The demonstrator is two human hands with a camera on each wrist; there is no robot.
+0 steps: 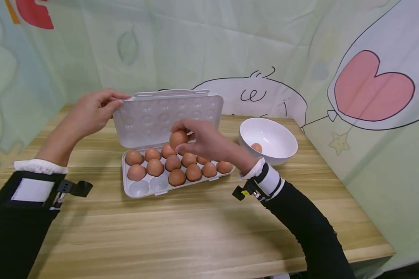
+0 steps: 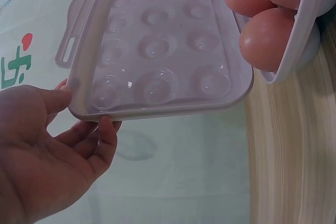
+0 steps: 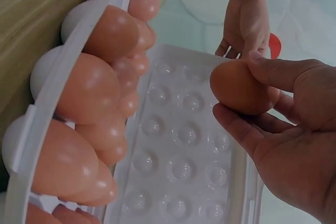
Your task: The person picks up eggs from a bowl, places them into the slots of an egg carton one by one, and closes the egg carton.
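My left hand (image 1: 96,110) grips the upper left corner of the clear plastic lid (image 1: 167,112), which stands raised at the back of the egg tray (image 1: 150,195). In the left wrist view the thumb is on one side of the lid's rim (image 2: 163,113) and fingers are on the other. Above the tray, my right hand (image 1: 209,141) holds a brown egg (image 3: 236,85) between thumb and fingers. Several brown eggs (image 1: 155,167) sit in the tray's cups. Two cups at the front left hold no egg. The right hand hides part of the back row.
To the right of the tray stands a white bowl (image 1: 276,135) with one egg (image 1: 256,147) visible inside. Everything rests on a wooden table (image 1: 143,236). A printed cloth (image 1: 160,46) hangs behind the table and along its sides.
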